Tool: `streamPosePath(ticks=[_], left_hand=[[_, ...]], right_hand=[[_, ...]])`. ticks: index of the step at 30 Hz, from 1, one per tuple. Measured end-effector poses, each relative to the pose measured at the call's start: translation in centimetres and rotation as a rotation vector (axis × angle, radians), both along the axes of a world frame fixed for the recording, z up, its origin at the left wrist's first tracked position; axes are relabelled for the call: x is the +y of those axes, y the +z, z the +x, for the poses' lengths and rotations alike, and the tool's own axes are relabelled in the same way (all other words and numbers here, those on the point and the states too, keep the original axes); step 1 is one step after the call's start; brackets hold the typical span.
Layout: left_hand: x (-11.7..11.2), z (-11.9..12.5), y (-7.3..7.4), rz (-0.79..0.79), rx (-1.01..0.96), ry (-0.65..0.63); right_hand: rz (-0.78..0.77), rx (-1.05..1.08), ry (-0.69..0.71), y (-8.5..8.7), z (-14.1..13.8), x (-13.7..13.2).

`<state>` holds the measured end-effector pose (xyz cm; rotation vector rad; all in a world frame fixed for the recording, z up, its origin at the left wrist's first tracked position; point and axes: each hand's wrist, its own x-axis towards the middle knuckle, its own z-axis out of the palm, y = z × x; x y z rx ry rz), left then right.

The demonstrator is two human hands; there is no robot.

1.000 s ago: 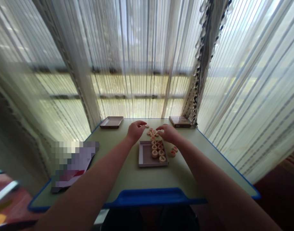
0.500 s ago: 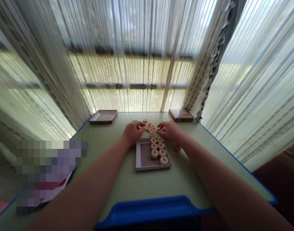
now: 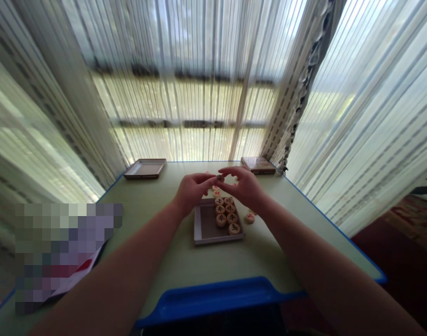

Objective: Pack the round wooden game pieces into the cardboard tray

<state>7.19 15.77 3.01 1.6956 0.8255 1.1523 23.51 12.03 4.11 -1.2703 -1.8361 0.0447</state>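
A round Chinese chess piece (image 3: 220, 178) with a black character is held up over the table between my two hands. My left hand (image 3: 196, 189) pinches at its left side with thumb and forefinger. From the right, my right hand (image 3: 243, 184) has thumb and fingers closed about the same piece. Just below them sits a shallow box tray (image 3: 207, 224), its right half holding several black-lettered pieces (image 3: 221, 220) in two columns. Red-lettered pieces (image 3: 216, 192) lie behind the tray, partly hidden by my hands. Another red-lettered piece (image 3: 250, 217) is right of the tray.
An open box lid (image 3: 145, 169) lies at the table's far left corner, and a closed flat box (image 3: 258, 164) at the far right. Striped curtains hang behind. The green table has a blue raised front edge (image 3: 216, 298). A blurred-out object stands at the left.
Both hands have come together and lifted a black-lettered piece between them. Before, they were apart over the loose pieces. The view has shifted slightly, and the pieces in the tray look unchanged.
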Motion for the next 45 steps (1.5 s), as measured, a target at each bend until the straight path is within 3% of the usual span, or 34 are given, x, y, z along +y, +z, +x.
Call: streamPosePath(ticks=[4,11,15,29,34,45], left_hand=[[-0.2,-0.1,0.3,-0.029,-0.068,-0.031],[-0.1,-0.2,0.1,-0.059,-0.087,0.007],[-0.1,-0.2,0.1,-0.069,-0.064,-0.048],[0.4,-1.3,0.3,-0.09,0.001,-0.145],[0.5,-1.5,0.2,-0.01,0.05,-0.21],[0.5,-1.6,0.2,0.159,0.23,-0.124]], right_hand=[[0.086,-0.041,0.034,-0.2,-0.3,-0.2],[0.049,-0.084,0.02,-0.6,0.1,0.1],[0.05,-0.094,-0.035,-0.6,0.1,0.1],[0.054,-0.094,0.04,-0.5,0.3,-0.1],[0.049,-0.099,0.057,-0.5,0.5,0.0],[0.018,-0.114,0.075,-0.4,0.4,-0.1]])
